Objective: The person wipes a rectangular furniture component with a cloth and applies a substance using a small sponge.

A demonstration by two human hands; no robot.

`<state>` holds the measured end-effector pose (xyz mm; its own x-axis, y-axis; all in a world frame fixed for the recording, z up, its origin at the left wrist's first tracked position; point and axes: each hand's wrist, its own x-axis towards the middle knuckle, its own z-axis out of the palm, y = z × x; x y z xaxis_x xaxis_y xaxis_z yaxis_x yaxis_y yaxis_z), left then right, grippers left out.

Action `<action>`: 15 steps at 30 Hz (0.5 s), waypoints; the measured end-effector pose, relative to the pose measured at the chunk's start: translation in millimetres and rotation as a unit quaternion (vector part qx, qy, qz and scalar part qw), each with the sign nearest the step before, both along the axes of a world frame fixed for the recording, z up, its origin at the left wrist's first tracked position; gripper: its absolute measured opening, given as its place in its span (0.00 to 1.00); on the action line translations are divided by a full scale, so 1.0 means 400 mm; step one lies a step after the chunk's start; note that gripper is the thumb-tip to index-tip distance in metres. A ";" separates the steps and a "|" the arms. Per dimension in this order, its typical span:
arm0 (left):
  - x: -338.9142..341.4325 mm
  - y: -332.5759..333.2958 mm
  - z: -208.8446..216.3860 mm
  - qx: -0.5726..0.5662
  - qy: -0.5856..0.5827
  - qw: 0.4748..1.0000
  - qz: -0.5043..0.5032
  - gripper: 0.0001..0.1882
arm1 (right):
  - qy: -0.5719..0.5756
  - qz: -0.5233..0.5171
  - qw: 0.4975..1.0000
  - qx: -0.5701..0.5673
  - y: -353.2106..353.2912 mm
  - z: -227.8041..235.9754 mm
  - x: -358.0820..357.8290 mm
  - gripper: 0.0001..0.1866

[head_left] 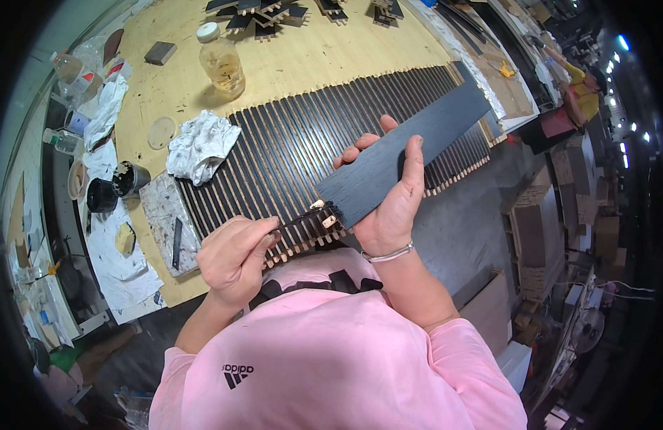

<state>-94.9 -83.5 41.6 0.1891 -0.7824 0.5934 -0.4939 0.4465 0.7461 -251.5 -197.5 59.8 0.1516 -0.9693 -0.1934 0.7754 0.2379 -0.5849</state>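
Observation:
My right hand (387, 215) grips a flat dark grey board (410, 154) from below, thumb along its near edge, holding it tilted above the table. Pale wooden dowels (329, 222) stick out of the board's near end. My left hand (238, 254) is closed in a pinch on a thin dark stick-like tool, which looks like a small brush (295, 221); its dark tip meets the board's end between the dowels. Beneath both hands lies a long row of narrow dark slats (295, 136), set side by side, with pale dowel ends along the near side.
On the yellowish table (159, 86) stand a capped plastic jar (221, 64) and dark paint cups (130, 178). A stained white cloth (202, 147) lies beside the slats. More dark pieces (259, 14) are piled at the far edge. Another person (571, 93) is at the far right, beyond stacked boards (532, 229).

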 end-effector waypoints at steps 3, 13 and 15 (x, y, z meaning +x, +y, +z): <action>0.003 0.003 -0.006 -0.002 -0.019 1.000 -0.012 0.08 | 0.006 -0.002 1.000 -0.002 -0.002 -0.001 0.001 0.26; 0.013 -0.003 -0.018 -0.022 -0.029 0.999 -0.029 0.16 | 0.018 0.000 1.000 -0.005 -0.005 -0.004 0.011 0.26; 0.011 0.000 -0.013 -0.021 -0.022 0.999 -0.036 0.16 | 0.015 0.000 1.000 -0.007 -0.006 -0.002 0.011 0.26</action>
<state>-90.6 -83.4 36.5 0.1062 -0.7669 0.6329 -0.4920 0.5126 0.7037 -247.0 -199.8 59.0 0.1458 -0.9721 -0.1837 0.7579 0.2291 -0.6108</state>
